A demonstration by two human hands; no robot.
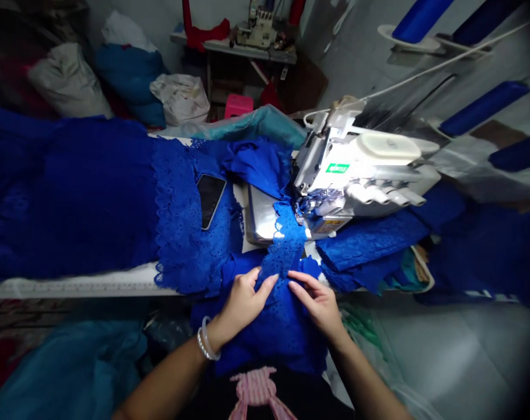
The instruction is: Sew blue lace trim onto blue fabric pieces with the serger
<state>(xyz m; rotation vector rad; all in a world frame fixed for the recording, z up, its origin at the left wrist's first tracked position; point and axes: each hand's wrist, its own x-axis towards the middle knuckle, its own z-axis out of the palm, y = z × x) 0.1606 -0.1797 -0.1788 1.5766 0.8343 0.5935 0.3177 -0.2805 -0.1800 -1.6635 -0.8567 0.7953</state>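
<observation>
A strip of blue eyelet lace fabric runs from under the presser foot of a white overlock sewing machine down to my lap. My left hand, with a pale bangle on its wrist, pinches the strip's left edge with bent fingers. My right hand lies on the fabric just right of the strip, fingers together and pressing on the cloth. Both hands sit near the table's front edge, a hand's width apart.
A black phone lies on a pile of blue lace garments covering the white table. More blue pieces are stacked right of the machine. Blue thread cones stand at right. Bags and another machine stand behind.
</observation>
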